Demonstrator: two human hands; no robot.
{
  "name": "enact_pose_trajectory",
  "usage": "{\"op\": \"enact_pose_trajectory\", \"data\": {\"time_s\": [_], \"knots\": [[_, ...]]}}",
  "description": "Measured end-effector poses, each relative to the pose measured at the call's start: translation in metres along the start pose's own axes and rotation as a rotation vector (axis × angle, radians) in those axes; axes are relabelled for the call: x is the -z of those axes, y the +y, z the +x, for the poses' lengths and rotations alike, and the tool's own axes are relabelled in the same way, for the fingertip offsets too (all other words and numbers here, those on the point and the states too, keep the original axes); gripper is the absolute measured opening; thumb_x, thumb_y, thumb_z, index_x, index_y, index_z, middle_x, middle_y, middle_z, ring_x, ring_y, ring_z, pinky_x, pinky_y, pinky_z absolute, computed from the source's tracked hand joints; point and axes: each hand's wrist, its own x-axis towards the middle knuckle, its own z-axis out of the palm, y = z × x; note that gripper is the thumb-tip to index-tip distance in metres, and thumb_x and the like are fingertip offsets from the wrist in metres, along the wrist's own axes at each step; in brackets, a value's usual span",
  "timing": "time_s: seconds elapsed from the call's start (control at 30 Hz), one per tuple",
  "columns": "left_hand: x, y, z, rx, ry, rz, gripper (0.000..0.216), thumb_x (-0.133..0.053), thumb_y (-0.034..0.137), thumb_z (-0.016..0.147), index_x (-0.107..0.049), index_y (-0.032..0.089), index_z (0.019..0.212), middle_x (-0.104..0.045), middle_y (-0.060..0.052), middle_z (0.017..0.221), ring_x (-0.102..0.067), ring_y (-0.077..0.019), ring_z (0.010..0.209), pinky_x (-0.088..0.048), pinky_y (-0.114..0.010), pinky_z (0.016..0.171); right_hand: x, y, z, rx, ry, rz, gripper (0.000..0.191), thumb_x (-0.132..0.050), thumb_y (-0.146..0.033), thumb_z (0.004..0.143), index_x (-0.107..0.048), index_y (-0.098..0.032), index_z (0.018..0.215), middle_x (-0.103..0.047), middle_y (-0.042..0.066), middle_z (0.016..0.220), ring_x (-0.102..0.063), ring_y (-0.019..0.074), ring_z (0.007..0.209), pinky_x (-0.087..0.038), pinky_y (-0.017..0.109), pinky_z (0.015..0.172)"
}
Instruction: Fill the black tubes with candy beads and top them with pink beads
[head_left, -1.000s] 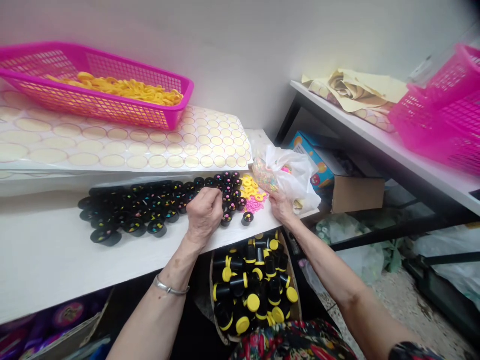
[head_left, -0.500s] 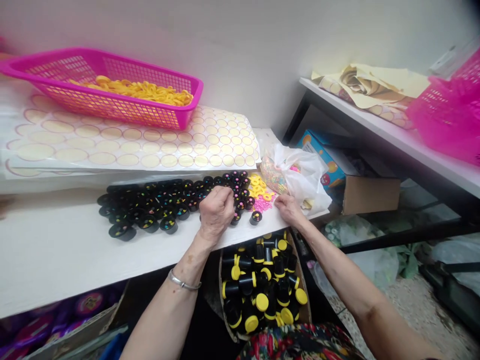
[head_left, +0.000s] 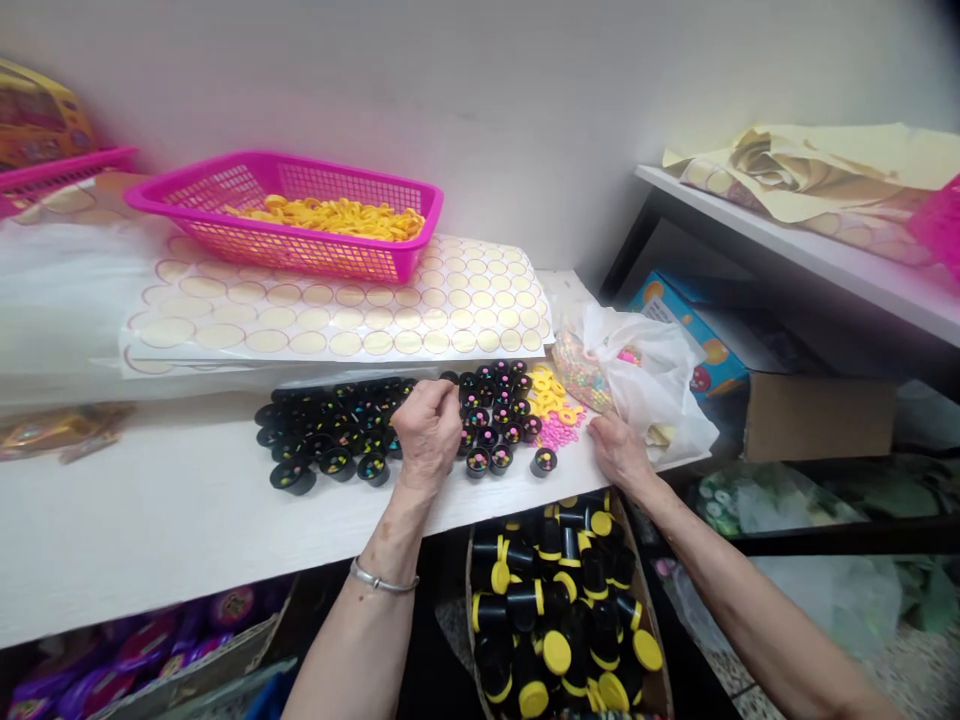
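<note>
My left hand [head_left: 427, 430] is closed above the rows of small black cups [head_left: 330, 425], its knuckles up and its fingertips hidden from view. Colourful little candies show inside the cups. Beside a pile of pink candies [head_left: 559, 430] my right hand [head_left: 619, 447] is closed with the fingers pinched together; what they hold, if anything, is hidden. Yellow rings [head_left: 547, 392] lie just behind the pink pile. One black cup [head_left: 544, 461] stands apart near the table's front edge, between my hands.
A white plastic bag [head_left: 649, 365] of candies stands behind my right hand. Sticker sheets [head_left: 330, 325] carry a pink basket [head_left: 420, 255] of yellow pieces. Below the table edge is a carton [head_left: 656, 600] of black, yellow-capped containers [head_left: 556, 652]. A shelf [head_left: 795, 245] juts in at right.
The view has shifted left, so the table items appear farther right. My left hand has moved left relative to the cups, uncovering more of them. My right hand stays by the pink candies.
</note>
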Motion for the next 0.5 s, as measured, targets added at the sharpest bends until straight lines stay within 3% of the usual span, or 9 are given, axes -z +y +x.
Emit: {"op": "enact_pose_trajectory", "data": {"time_s": [0.23, 0.4, 0.5], "knots": [[-0.001, -0.006, 0.001, 0.033, 0.024, 0.015, 0.012, -0.055, 0.016, 0.078, -0.064, 0.017, 0.069, -0.058, 0.001, 0.062, -0.052, -0.0094, 0.057, -0.042, -0.022, 0.058, 0.012, -0.014, 0.004, -0.011, 0.102, 0.158, 0.021, -0.041, -0.019, 0.084, -0.056, -0.021, 0.069, -0.056, 0.005, 0.076, -0.052, 0.0194, 0.074, -0.04, 0.032, 0.066], [-0.001, -0.008, 0.001, 0.041, 0.028, 0.01, 0.013, -0.055, 0.015, 0.078, -0.064, 0.017, 0.069, -0.06, 0.0, 0.063, -0.053, -0.0099, 0.058, -0.042, -0.023, 0.059, 0.039, -0.072, 0.056, 0.179, 0.086, 0.48, 0.016, -0.048, -0.022, 0.084, -0.057, -0.02, 0.071, -0.057, 0.002, 0.072, -0.053, 0.0166, 0.072, -0.041, 0.03, 0.069], [-0.002, -0.008, 0.0, 0.039, 0.014, 0.015, 0.013, -0.054, 0.015, 0.079, -0.063, 0.017, 0.069, -0.06, 0.0, 0.064, -0.054, -0.0101, 0.059, -0.042, -0.023, 0.06, 0.039, -0.11, 0.093, 0.351, -0.019, 0.469, 0.014, -0.052, -0.019, 0.082, -0.06, -0.019, 0.07, -0.059, 0.002, 0.076, -0.053, 0.016, 0.079, -0.04, 0.029, 0.074]]}}
